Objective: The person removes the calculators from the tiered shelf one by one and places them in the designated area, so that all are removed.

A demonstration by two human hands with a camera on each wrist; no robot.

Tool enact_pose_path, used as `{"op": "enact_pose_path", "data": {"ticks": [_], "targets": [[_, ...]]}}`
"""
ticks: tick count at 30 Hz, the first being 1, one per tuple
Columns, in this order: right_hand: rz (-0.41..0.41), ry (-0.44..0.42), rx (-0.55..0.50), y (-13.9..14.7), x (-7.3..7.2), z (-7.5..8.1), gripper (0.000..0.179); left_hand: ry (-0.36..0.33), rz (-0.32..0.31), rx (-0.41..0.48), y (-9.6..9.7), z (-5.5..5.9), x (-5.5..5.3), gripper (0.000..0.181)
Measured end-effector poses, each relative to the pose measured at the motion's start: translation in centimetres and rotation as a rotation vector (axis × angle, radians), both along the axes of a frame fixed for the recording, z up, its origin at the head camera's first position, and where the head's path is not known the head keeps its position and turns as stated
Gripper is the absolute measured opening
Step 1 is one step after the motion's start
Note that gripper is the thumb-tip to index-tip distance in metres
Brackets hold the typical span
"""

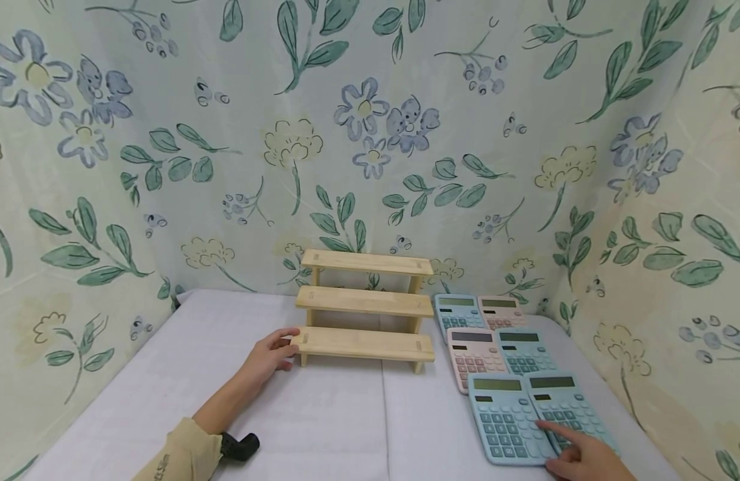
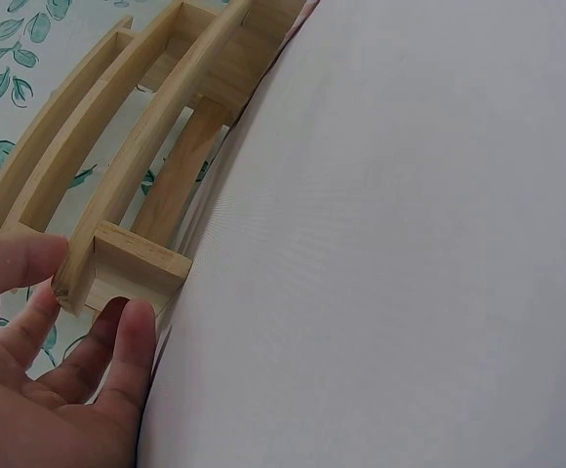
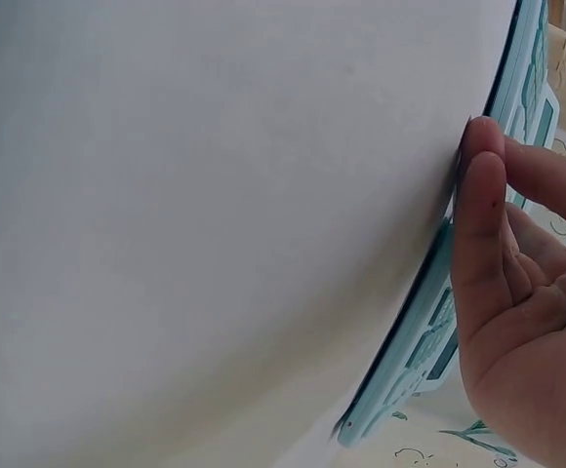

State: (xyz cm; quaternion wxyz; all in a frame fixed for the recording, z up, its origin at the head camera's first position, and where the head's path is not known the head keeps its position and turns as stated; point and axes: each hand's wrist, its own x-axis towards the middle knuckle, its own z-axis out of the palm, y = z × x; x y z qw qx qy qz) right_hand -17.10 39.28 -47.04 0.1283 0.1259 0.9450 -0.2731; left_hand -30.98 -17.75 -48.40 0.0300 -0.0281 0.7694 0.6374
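Observation:
A three-tier wooden display stand (image 1: 366, 302) stands toward the back of the white-covered table. My left hand (image 1: 269, 354) holds the left end of its lowest step, thumb and fingers about the board's end in the left wrist view. At the front right, my right hand (image 1: 577, 453) is on the front left blue calculator (image 1: 503, 421). Its index finger lies on the calculator's right side, and the thumb is at the lower right corner. In the right wrist view, fingertips meet at that calculator's edge. Another blue calculator (image 1: 577, 414) lies against it on the right, partly covered by the hand.
Behind the front pair lie a pink calculator (image 1: 473, 361) and a blue calculator (image 1: 526, 351). Farther back are another blue calculator (image 1: 457, 310) and a pink calculator (image 1: 501, 312). Floral curtain (image 1: 358, 200) surrounds the table. A black strap piece (image 1: 240, 446) juts from the left sleeve.

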Motion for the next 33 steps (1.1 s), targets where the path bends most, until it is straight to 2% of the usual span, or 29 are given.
{"op": "enact_pose_path", "data": {"ticks": [5, 19, 22, 27, 33], "targets": [[0.021, 0.010, 0.039, 0.1, -0.1, -0.1, 0.077, 0.011, -0.003, 0.008, 0.1, 0.0, 0.0, 0.041], [0.001, -0.030, 0.027, 0.7, 0.2, 0.0, 0.077, -0.005, -0.007, 0.010, 0.3, -0.1, -0.1, 0.042], [-0.011, -0.016, 0.046, 1.1, 0.6, 0.1, 0.075, -0.004, -0.003, 0.015, 0.2, -0.2, -0.2, 0.042], [0.011, 0.066, 0.098, 2.4, 0.6, 0.6, 0.071, 0.001, 0.000, 0.005, -0.2, 0.0, 0.1, 0.042], [-0.015, 0.037, 0.154, 4.7, 0.2, 1.4, 0.096, 0.006, -0.012, 0.008, -0.4, 0.1, 0.2, 0.042]]}}
